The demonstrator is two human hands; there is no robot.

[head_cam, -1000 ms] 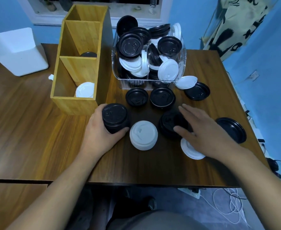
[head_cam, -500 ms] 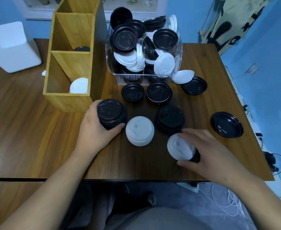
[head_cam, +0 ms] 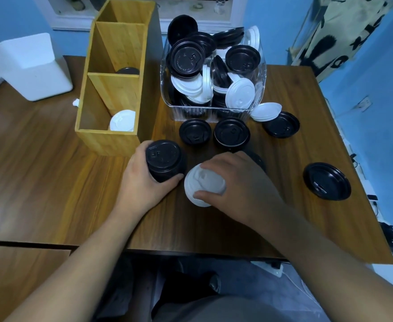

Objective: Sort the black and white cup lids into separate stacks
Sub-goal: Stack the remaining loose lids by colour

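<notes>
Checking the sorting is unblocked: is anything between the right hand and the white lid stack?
Nothing visible is. The right hand grips the top of the white lid stack with fingers and thumb. The black lid stack, held by the left hand, stands beside it, not between.

Grips the black lid stack (head_cam: 164, 159) in the left hand (head_cam: 142, 184), thumb curled round its near side. Clasps the white lid stack (head_cam: 201, 182) from above with the right hand (head_cam: 242, 182); reaches forward with both bare forearms.
</notes>
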